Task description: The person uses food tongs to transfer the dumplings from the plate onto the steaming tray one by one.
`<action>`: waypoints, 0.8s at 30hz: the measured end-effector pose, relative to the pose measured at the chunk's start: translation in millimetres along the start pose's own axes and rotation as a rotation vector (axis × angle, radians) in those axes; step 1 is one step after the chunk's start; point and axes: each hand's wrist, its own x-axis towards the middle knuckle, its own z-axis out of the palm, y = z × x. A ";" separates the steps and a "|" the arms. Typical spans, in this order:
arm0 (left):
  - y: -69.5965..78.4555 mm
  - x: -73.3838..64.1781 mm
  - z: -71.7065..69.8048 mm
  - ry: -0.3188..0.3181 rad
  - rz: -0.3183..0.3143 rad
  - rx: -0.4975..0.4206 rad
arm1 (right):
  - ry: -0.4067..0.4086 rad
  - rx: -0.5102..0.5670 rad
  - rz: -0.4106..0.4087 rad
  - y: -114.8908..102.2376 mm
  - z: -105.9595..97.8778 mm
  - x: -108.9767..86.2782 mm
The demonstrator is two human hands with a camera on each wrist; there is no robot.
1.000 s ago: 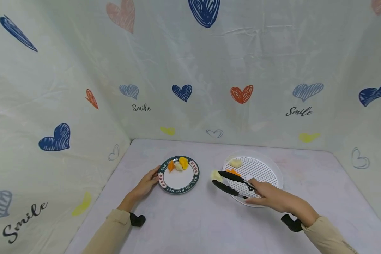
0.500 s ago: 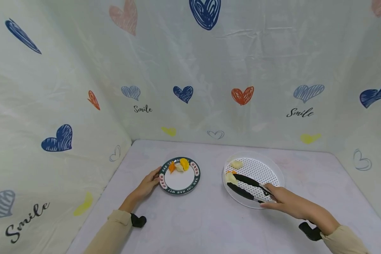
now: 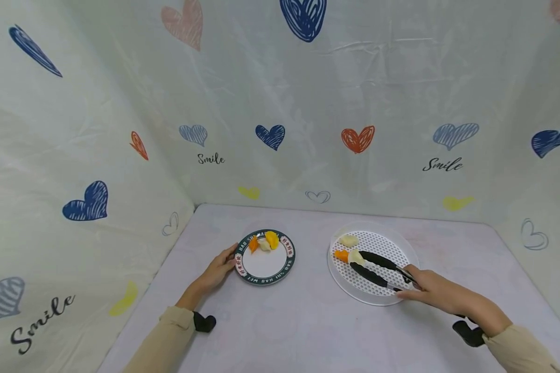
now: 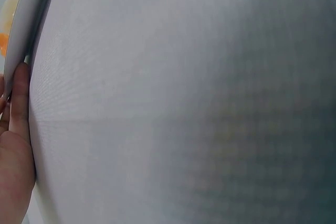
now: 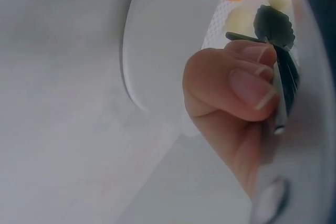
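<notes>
In the head view my left hand (image 3: 216, 273) holds the left rim of a round plate (image 3: 263, 268) with a dark green lettered border. On the plate's far side lie an orange piece (image 3: 253, 244), a pale piece (image 3: 264, 245) and a yellow piece (image 3: 273, 239). My right hand (image 3: 431, 290) grips black-tipped tongs (image 3: 378, 259) over a round white perforated tray (image 3: 345, 291). Against the tong tips is a pale chunk (image 3: 355, 257); whether it is clamped I cannot tell. Beside it lies an orange piece (image 3: 341, 255), with another pale piece (image 3: 349, 240) behind.
Plate and tray stand apart on a table with a whitish cloth (image 3: 280, 331). A hanging sheet printed with hearts (image 3: 308, 103) encloses the table's back and left side. Black straps with cameras (image 3: 204, 323) sit at both wrists.
My right hand has carried the tongs and the pale chunk rightward from the tray's left edge to over its perforated surface, uncovering the orange piece there. The left hand stays at the plate.
</notes>
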 end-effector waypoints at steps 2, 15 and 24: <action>-0.5 0.7 -0.1 0.002 0.001 -0.002 | 0.003 -0.007 0.007 3.8 -2.1 1.2; 0.4 1.0 -0.5 0.008 0.007 -0.004 | -0.006 0.011 0.004 25.9 -11.9 13.5; 0.6 0.2 0.4 0.011 -0.006 -0.006 | -0.005 -0.029 0.048 31.9 -17.2 23.5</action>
